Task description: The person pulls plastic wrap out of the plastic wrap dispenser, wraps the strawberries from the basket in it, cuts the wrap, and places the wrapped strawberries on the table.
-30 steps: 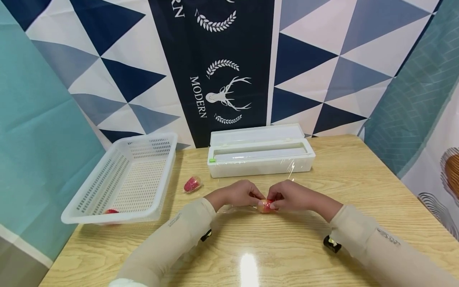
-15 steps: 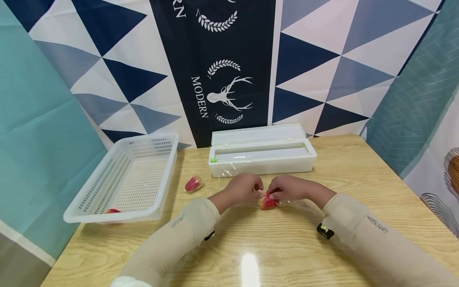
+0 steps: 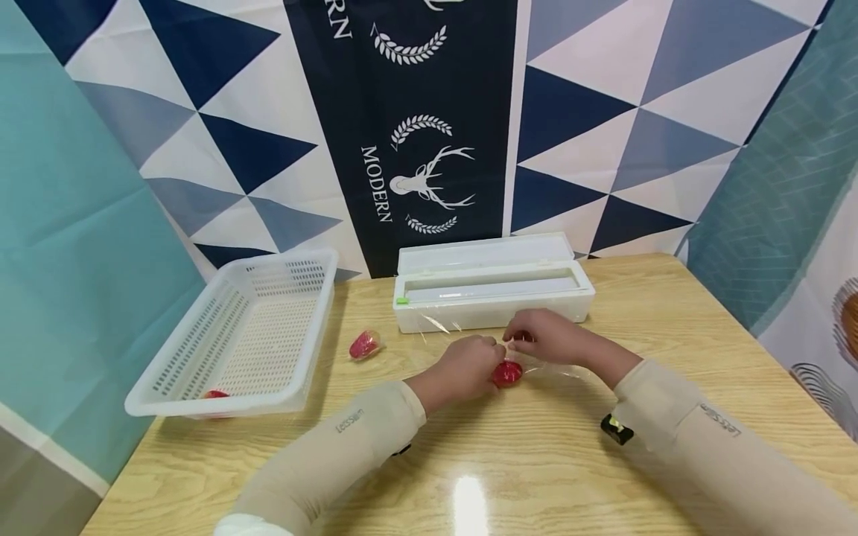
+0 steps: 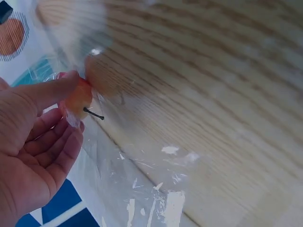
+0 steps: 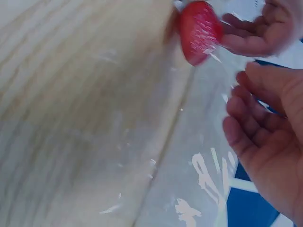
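A small red fruit (image 3: 507,372) lies on a sheet of clear film (image 3: 556,370) at the middle of the wooden table. My left hand (image 3: 469,365) grips it from the left. In the left wrist view the thumb presses the film-covered fruit (image 4: 78,97), and the left hand's (image 4: 33,142) fingers curl beneath it. My right hand (image 3: 546,339) hovers just behind and to the right of the fruit. In the right wrist view the right hand's (image 5: 270,142) fingers are loosely curved above the film (image 5: 189,156), apart from the fruit (image 5: 199,30).
A white film dispenser box (image 3: 492,294) with its lid up stands behind the hands. A white perforated basket (image 3: 228,406) sits at the left with a red piece (image 3: 214,394) at its front edge. Another wrapped red fruit (image 3: 364,345) lies between basket and box.
Both hands were pinching the film around the fruit. The right hand has since let go and drawn back toward the box, while the left hand keeps hold of the fruit.
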Motion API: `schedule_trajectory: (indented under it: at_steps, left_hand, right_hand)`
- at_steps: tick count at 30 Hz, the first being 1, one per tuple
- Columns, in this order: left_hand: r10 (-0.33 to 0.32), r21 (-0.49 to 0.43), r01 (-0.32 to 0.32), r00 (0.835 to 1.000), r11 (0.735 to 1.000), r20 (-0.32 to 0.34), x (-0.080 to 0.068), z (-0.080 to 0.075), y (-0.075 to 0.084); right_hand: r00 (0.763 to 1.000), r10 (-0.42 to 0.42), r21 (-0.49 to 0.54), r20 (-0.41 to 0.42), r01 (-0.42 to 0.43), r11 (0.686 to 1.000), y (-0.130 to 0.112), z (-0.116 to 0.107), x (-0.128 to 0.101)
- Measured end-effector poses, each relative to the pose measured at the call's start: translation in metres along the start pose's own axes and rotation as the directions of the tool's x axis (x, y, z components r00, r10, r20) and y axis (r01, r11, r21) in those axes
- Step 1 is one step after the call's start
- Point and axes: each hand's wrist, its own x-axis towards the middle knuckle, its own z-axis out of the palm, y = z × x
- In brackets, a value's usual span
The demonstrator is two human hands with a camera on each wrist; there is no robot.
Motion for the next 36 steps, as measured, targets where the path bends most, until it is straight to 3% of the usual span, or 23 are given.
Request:
schedule_trajectory:
  at_steps: [3, 8, 13, 18, 22, 25, 30, 36]
  left_hand:
    - [-0.008, -0.040, 0.008, 1.000, 0.999, -0.013, 0.003, 0.003, -0.005]
    - [-0.011, -0.174, 0.000, 0.998, 0.985, -0.059, 0.006, 0.007, -0.014]
    - [-0.014, -0.392, -0.022, 0.996, 0.920, -0.087, 0.008, 0.009, -0.025]
    - [0.019, -0.479, -0.065, 0.995, 0.875, -0.101, 0.011, 0.009, -0.033]
    - [-0.021, -0.512, -0.009, 0.998, 0.859, -0.053, 0.012, 0.009, -0.036]
    - [-0.070, -0.457, 0.047, 0.997, 0.888, -0.034, 0.013, 0.008, -0.037]
    - [-0.090, -0.334, 0.074, 0.995, 0.940, -0.033, 0.018, 0.006, -0.038]
    - [-0.123, -0.348, 0.122, 0.992, 0.930, 0.019, 0.026, 0.005, -0.044]
  right_hand:
    - [0.998, -0.008, -0.034, -0.067, 0.006, 0.999, -0.004, -0.002, -0.006]
    - [0.997, -0.076, -0.096, -0.027, 0.073, 0.993, -0.011, 0.012, -0.012]
    - [0.996, -0.084, -0.141, -0.035, 0.078, 0.987, -0.009, 0.028, -0.007]
    - [0.996, -0.078, -0.116, -0.044, 0.073, 0.991, -0.001, 0.029, -0.001]
    - [0.997, -0.080, -0.065, -0.012, 0.079, 0.995, 0.005, 0.026, 0.003]
    - [0.997, -0.076, -0.023, 0.011, 0.076, 0.997, 0.010, 0.023, 0.007]
    - [0.998, -0.048, 0.017, 0.041, 0.048, 0.999, 0.014, 0.018, 0.014]
    - [0.997, 0.070, 0.029, 0.014, -0.070, 0.997, 0.017, 0.015, 0.014]
